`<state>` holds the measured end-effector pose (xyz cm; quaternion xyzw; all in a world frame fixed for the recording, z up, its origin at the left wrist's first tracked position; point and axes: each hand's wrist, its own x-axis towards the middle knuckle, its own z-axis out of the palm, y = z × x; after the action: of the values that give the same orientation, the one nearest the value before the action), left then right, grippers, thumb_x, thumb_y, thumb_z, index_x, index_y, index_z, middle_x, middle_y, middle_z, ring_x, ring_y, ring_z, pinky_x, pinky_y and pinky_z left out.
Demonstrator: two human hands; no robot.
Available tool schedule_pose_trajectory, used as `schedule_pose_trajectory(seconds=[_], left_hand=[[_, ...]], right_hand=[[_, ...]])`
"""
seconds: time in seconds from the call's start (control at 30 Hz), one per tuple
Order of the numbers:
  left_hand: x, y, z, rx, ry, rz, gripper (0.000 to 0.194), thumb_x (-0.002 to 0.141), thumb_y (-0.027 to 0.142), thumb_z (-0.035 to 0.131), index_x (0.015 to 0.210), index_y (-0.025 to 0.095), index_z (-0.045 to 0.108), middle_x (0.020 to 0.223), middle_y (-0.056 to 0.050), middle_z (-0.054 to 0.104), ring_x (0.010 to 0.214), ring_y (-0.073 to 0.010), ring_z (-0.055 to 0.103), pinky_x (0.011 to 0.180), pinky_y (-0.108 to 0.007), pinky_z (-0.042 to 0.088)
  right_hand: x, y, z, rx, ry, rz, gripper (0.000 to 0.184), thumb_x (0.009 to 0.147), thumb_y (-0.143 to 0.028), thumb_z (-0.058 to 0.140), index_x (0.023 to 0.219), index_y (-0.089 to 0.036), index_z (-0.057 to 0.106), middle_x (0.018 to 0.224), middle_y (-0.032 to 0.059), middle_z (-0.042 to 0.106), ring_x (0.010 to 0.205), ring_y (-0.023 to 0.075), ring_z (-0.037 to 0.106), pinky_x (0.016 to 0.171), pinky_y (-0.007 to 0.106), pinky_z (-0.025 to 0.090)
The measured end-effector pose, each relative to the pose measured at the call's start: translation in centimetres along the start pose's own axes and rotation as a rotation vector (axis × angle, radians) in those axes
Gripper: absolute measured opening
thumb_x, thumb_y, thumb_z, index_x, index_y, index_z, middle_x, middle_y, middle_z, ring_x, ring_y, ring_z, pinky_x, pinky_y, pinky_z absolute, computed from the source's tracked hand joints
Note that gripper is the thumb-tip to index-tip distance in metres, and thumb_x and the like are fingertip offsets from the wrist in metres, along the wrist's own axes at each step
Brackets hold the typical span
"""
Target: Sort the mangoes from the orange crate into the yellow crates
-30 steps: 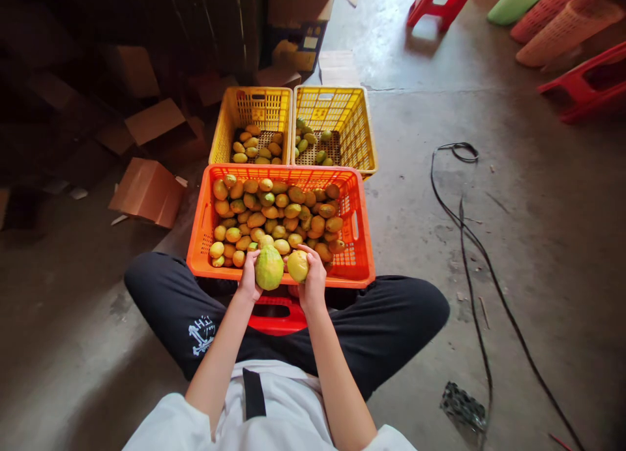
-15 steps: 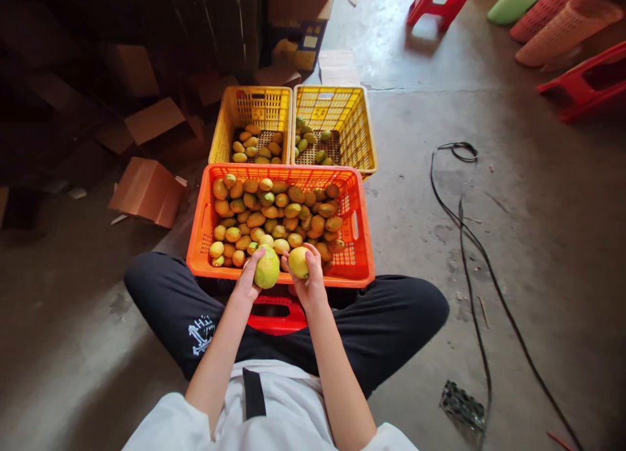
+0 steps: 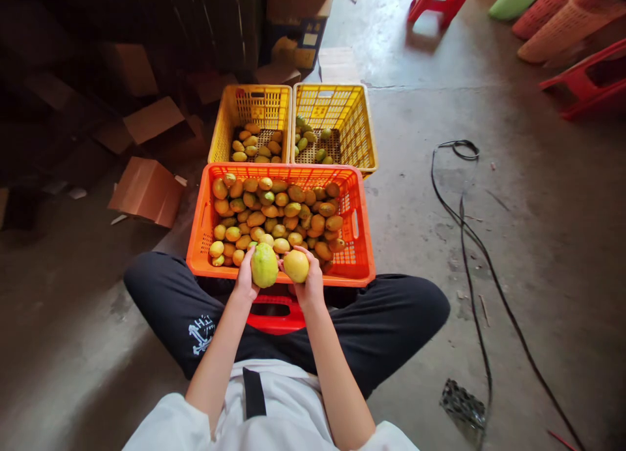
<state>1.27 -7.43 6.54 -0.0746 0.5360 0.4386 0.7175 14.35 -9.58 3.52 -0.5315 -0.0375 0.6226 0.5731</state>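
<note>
My left hand (image 3: 246, 276) is closed around a large green-yellow lemon (image 3: 265, 266) with a bumpy skin. A smaller, rounder yellow lemon (image 3: 296, 266) is in the grip of my right hand (image 3: 312, 281). The two fruits are side by side, a small gap apart, above the near rim of an orange plastic crate (image 3: 366, 242). Inside that crate lie many oval fruits (image 3: 270, 211), yellow to orange-brown, some with green patches. Parts of my fingers are hidden behind the held lemons.
Behind the orange crate stand two yellow crates: the left one (image 3: 218, 128) holds several yellowish fruits, the right one (image 3: 364, 125) several greener ones. Cardboard boxes (image 3: 147, 190) lie to the left. A black cable (image 3: 482, 249) runs over the floor at right, with red stools (image 3: 440, 4) farther back.
Both lemons have turned in my hands and shifted slightly left. More of each fruit now faces up toward me. The crates and the fruits in them stay where they were.
</note>
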Motion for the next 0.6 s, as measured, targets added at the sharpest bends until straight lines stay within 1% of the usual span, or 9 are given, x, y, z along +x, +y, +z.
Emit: schedule_pose_trajectory(seconds=[0.1,0.23,0.33,0.43,0.5,0.57,0.6], left_hand=[[0.2,0.1,-0.3,-0.009,-0.017,-0.009,0.045,0.108,0.046,0.05,0.117,0.011,0.077,0.081,-0.012,0.079,0.086,-0.0306,0.083,0.084,-0.041,0.069],[0.3,0.2,-0.5,-0.006,-0.031,-0.03,0.045,0.107,0.049,0.052,0.114,0.012,0.077,0.077,-0.011,0.078,0.068,-0.0258,0.078,0.07,-0.037,0.067],[0.1,0.4,-0.4,-0.019,-0.023,-0.04,0.052,0.108,0.055,0.05,0.11,0.012,0.077,0.078,-0.012,0.077,0.068,-0.0262,0.078,0.07,-0.037,0.067],[-0.1,0.5,-0.4,-0.02,-0.026,-0.063,0.057,0.106,0.064,0.053,0.108,0.011,0.076,0.077,-0.012,0.076,0.064,-0.0251,0.076,0.063,-0.036,0.065],[0.0,0.6,-0.5,-0.006,-0.015,-0.077,0.05,0.107,0.059,0.056,0.109,0.012,0.075,0.078,-0.011,0.076,0.064,-0.023,0.074,0.06,-0.033,0.063],[0.1,0.6,-0.7,0.007,-0.002,-0.071,0.039,0.105,0.049,0.064,0.114,0.012,0.074,0.082,-0.01,0.076,0.068,-0.0219,0.075,0.064,-0.032,0.064],[0.1,0.6,-0.8,0.011,0.005,-0.062,0.035,0.102,0.045,0.071,0.117,0.013,0.073,0.084,-0.009,0.077,0.069,-0.0216,0.075,0.068,-0.033,0.066]], right_hand=[[0.5,-0.3,-0.6,0.037,-0.013,0.022,0.04,0.079,-0.054,0.078,0.104,-0.023,0.074,0.094,0.005,0.081,0.076,0.0259,0.079,0.075,0.046,0.069],[1.1,-0.4,-1.2,0.065,-0.07,0.042,0.038,0.081,-0.053,0.081,0.104,-0.025,0.073,0.096,0.0055,0.082,0.082,0.0273,0.081,0.081,0.049,0.069],[1.2,-0.3,-1.0,0.115,-0.072,0.08,0.035,0.081,-0.054,0.082,0.102,-0.026,0.074,0.097,0.0058,0.083,0.089,0.0277,0.082,0.082,0.047,0.069],[0.9,-0.2,-0.7,0.146,-0.052,0.146,0.043,0.083,-0.064,0.078,0.103,-0.026,0.075,0.098,0.0064,0.083,0.087,0.0264,0.08,0.073,0.043,0.069],[0.5,-0.1,-0.6,0.139,-0.055,0.173,0.051,0.082,-0.071,0.078,0.106,-0.026,0.076,0.097,0.0061,0.082,0.085,0.0249,0.079,0.071,0.04,0.069],[0.2,-0.1,-0.6,0.111,-0.067,0.141,0.054,0.079,-0.072,0.081,0.108,-0.026,0.075,0.097,0.0048,0.08,0.087,0.0238,0.078,0.076,0.04,0.07],[0.1,-0.1,-0.5,0.091,-0.07,0.105,0.054,0.077,-0.07,0.084,0.108,-0.027,0.075,0.099,0.0039,0.079,0.089,0.0234,0.078,0.08,0.04,0.07]])
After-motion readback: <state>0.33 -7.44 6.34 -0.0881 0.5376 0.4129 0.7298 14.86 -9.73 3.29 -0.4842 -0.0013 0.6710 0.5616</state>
